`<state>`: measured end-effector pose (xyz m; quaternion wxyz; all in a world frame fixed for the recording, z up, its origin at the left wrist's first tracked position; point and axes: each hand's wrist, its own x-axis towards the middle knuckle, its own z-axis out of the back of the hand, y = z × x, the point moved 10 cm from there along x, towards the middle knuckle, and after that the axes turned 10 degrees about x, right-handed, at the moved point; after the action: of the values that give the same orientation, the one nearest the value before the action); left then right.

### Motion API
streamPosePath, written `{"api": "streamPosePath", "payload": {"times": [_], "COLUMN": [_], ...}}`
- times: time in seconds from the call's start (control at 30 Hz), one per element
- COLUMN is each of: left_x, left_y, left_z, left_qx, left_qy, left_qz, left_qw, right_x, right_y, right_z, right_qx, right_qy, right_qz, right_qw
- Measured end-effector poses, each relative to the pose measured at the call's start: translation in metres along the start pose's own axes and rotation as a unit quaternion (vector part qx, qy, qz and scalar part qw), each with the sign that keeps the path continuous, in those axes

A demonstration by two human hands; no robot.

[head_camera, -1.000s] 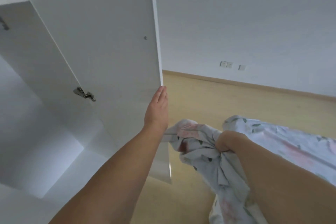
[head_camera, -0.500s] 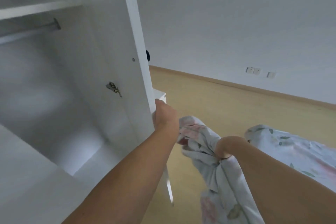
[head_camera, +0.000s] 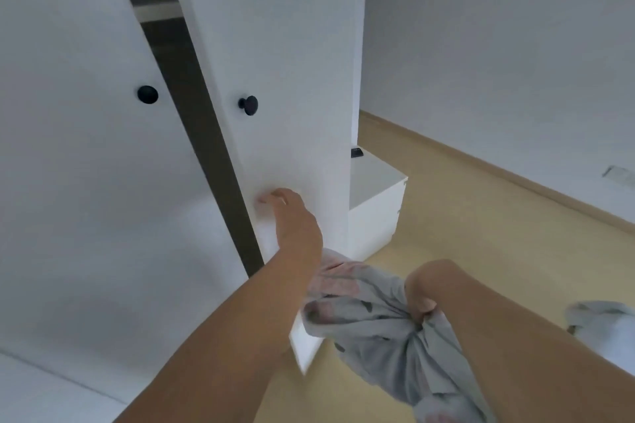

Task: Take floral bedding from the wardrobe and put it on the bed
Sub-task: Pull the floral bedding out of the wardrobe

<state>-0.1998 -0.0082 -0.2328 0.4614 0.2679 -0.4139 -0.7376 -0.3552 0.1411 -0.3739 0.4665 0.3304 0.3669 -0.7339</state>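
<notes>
My right hand (head_camera: 421,295) is clenched on a bunched-up piece of floral bedding (head_camera: 371,323), pale with pink flowers and green leaves, which hangs below my fist. My left hand (head_camera: 292,220) rests with its fingertips flat against the front of the white wardrobe's right door (head_camera: 275,45), below its black knob (head_camera: 248,105). That door stands almost closed, with a narrow dark gap (head_camera: 192,96) between it and the left door (head_camera: 68,113). More floral fabric (head_camera: 598,319) lies at the right edge.
A low white cabinet (head_camera: 374,206) stands right beside the wardrobe, with a small dark object (head_camera: 356,152) on top. Light wooden floor (head_camera: 481,216) stretches to a white wall with a wooden skirting board. The left door carries a black knob (head_camera: 147,94).
The wardrobe door has swung from wide open to almost closed under my left hand, which moved from its edge to its front. The view has turned left; my right hand still holds the bedding.
</notes>
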Motion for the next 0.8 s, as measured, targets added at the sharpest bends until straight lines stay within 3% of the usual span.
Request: {"api": "streamPosePath", "payload": {"times": [0.23, 0.43, 0.8], "left_x": [0.01, 0.021, 0.058], "left_y": [0.042, 0.046, 0.059], "left_z": [-0.062, -0.081, -0.112], "left_qx": [-0.139, -0.154, -0.181], "left_qy": [-0.025, -0.028, 0.004], "left_qz": [0.038, 0.054, 0.092], "left_qw": [0.989, 0.986, 0.979], "right_x": [-0.026, -0.005, 0.026], "right_y": [0.071, 0.128, 0.173], "right_z": [0.06, 0.119, 0.193], "right_qx": [-0.037, -0.09, -0.151], "right_qy": [-0.049, -0.125, -0.186], "right_qz": [0.083, 0.164, 0.312], "right_qw": [0.995, 0.974, 0.919]}}
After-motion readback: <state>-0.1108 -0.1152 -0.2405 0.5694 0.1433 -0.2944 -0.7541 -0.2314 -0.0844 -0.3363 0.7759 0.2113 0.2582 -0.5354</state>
